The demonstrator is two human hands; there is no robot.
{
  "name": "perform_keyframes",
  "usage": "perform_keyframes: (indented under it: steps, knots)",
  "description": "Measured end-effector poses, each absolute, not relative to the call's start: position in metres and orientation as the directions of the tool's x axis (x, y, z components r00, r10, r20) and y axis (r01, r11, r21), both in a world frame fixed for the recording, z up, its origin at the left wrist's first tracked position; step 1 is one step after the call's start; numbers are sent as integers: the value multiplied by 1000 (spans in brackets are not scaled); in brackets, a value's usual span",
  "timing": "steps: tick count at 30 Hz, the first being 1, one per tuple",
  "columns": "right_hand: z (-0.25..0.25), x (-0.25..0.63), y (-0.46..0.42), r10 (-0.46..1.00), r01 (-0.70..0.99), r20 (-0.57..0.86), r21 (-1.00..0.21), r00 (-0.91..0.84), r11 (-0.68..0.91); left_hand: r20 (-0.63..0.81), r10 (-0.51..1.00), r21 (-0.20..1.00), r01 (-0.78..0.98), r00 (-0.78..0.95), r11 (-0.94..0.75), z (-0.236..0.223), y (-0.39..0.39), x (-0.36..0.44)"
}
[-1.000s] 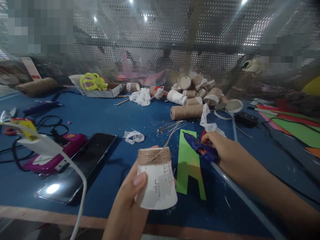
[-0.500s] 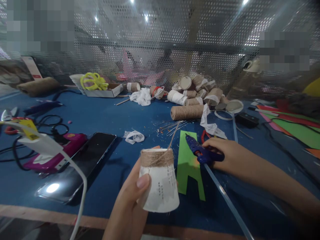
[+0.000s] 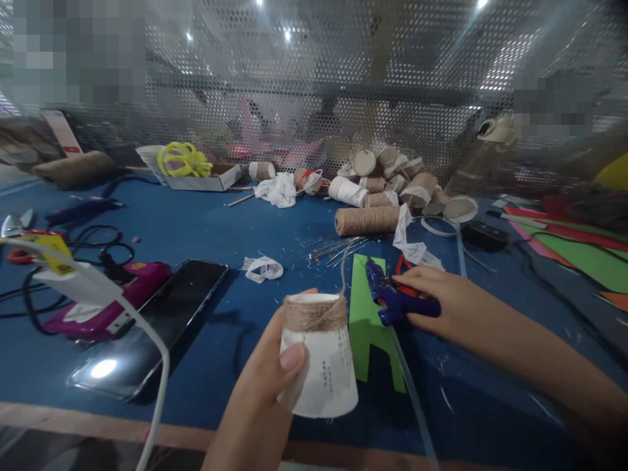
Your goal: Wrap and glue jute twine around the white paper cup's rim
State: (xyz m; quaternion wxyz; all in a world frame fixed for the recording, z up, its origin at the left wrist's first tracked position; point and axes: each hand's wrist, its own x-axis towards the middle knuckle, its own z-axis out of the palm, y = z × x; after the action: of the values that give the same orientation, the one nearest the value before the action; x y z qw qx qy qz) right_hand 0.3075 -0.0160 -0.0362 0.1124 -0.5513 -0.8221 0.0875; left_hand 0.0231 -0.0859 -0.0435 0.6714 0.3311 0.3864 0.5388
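My left hand (image 3: 267, 369) holds a white paper cup (image 3: 321, 376), turned rim down, with the thumb across its front. Brown jute twine (image 3: 314, 314) is wound around its narrow upper part, and a loose strand rises from the right side. My right hand (image 3: 424, 297) is around the handle of a dark blue hot glue gun (image 3: 392, 297). A clear glue stick (image 3: 415, 399) trails from its back. The gun is over a green card cutout (image 3: 360, 320), its nozzle pointing away. Red handles (image 3: 403, 267) of a tool lie beside the fingers.
A twine roll (image 3: 367, 221), thin wires (image 3: 336, 250) and a pile of wrapped cups (image 3: 392, 173) lie farther back. On the left are a phone (image 3: 167, 314), a magenta power strip (image 3: 98, 307) and a white cable (image 3: 154, 340). Coloured sheets (image 3: 583, 245) lie right.
The glue gun has turned and sunk toward the green card, its glue stick swinging left. My right hand has shifted slightly left. The cup in my left hand has moved a little right.
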Motion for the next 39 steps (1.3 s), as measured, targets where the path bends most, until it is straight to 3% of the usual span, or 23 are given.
perform_keyframes:
  steps: [6,11,16,22,27,33,39]
  knots:
    - [-34,307,-20,867,846,241,-220,-435,486,-273,946,837,-442,172,322,-43,-89,23]
    - [-22,270,-29,692,646,480,-293,-539,705,-300,944,836,-439,137,330,-41,-93,31]
    - [-25,257,-26,564,482,488,-296,-666,825,-195,976,897,-385,100,218,-39,-96,37]
    - [-17,268,-31,562,391,593,-404,-576,827,-121,993,953,-281,-17,111,-39,-98,45]
    - [-13,265,-41,511,306,644,-411,-570,859,-100,990,973,-217,-101,77,-40,-97,52]
    - [-13,263,-44,579,391,608,-426,-544,816,-134,982,970,-222,-131,103,-41,-94,50]
    - [-14,260,-44,523,247,645,-473,-557,846,-135,986,956,-274,-101,102,-40,-94,48]
